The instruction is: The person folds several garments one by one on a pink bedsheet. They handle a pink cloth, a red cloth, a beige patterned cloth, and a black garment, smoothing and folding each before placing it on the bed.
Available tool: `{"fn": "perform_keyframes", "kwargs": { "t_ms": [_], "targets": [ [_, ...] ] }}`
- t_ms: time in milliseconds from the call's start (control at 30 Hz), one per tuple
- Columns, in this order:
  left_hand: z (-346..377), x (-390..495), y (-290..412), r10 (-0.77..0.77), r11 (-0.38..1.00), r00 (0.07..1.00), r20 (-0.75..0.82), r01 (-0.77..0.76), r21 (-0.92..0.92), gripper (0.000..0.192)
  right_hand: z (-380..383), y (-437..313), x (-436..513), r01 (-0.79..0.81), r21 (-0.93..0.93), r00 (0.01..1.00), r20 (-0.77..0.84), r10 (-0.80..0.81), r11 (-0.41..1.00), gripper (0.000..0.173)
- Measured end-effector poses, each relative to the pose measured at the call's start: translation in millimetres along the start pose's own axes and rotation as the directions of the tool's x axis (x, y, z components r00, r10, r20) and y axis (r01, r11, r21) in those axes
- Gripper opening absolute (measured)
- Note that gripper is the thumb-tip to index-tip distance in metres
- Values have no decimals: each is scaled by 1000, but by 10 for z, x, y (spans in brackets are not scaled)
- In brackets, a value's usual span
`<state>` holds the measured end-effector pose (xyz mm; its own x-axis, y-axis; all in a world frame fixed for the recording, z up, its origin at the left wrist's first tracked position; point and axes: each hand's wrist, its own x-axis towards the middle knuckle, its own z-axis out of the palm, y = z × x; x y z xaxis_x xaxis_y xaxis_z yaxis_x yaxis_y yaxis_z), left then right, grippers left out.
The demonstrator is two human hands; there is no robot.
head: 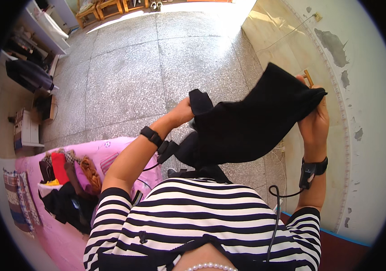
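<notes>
A black cloth garment (247,125) is stretched in the air between my two hands, above the speckled floor. My left hand (181,111) grips its left end, where a folded flap of the cloth stands up past the fingers. At the upper right my right hand (314,118) pinches a corner of the garment, with the fingertips partly behind the cloth. The lower edge hangs in front of my body and hides part of the floor. What kind of garment it is, I cannot tell.
To my left, a bed with a pink sheet (67,250) bears a heap of mixed clothes (67,172) and a folded plaid cloth (20,196). A small white cabinet (30,128) stands beyond. On the right runs a wall with peeling paint (331,47). Wooden chairs (108,8) line the far side.
</notes>
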<state>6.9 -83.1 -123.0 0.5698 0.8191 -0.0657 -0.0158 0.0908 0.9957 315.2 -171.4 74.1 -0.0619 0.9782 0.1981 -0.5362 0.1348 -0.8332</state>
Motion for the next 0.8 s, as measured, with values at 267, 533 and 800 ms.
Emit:
{"fn": "perform_keyframes", "kwargs": {
  "t_ms": [267, 533, 800],
  "targets": [
    [-437, 1267, 726, -28, 874, 999, 30, 39, -484, 27, -1731, 519, 909, -599, -603, 775, -603, 191, 528, 20],
    [-175, 2133, 1369, 44, 979, 948, 317, -104, 173, 32, -1022, 1211, 2546, 243, -658, 727, 610, 315, 712, 58],
    [-1264, 2447, 1277, 21, 999, 999, 39, -23, 32, 22, -970, 1597, 3558, 44, -825, 626, 462, 629, 563, 25]
  ]
}}
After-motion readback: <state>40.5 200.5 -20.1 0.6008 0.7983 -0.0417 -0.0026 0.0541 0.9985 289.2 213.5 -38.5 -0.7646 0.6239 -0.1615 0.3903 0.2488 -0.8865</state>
